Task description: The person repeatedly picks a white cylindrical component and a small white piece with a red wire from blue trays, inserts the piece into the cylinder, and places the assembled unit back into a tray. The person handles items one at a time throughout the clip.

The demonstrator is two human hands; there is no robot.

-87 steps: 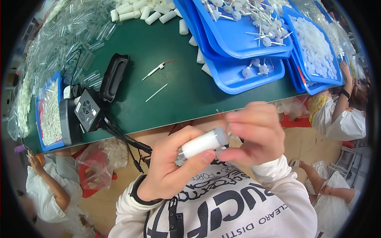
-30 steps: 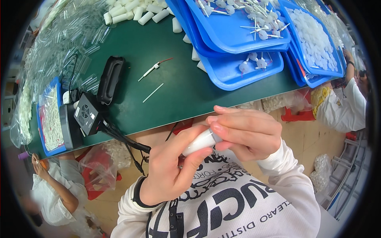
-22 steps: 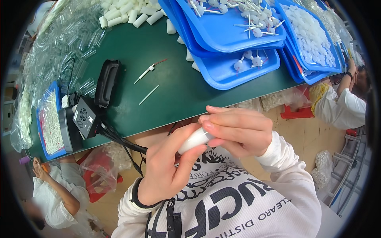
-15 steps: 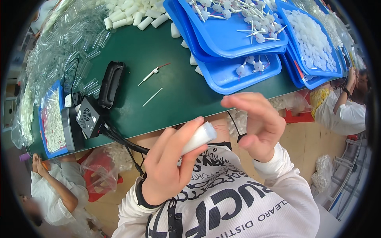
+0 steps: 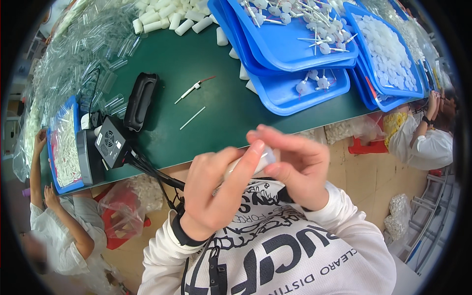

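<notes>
A short white cylinder (image 5: 266,160) with a clear, glassy rim is held above my lap, just off the table's front edge. My left hand (image 5: 216,189) wraps round its body, fingers closed. At the cylinder's far end, my right hand (image 5: 304,167) closes in with thumb and fingers about the rim; the fingers partly cover that end. On the green table (image 5: 167,142) lie a thin white stick (image 5: 192,118) and, beyond it, a white stick-like part with a red wire (image 5: 194,91).
Stacked blue trays (image 5: 295,105) with white discs and sticks stand at the back right. Left are a black open case (image 5: 141,101), a black fan box (image 5: 112,142) with cables, and a blue tray of sticks (image 5: 73,189). Clear tubes (image 5: 73,64) heap behind. People sit at both sides.
My right hand has moved left and closed from an open pose onto the cylinder's end. My left hand still holds the cylinder. At left, a person's arm now reaches to the tray of sticks.
</notes>
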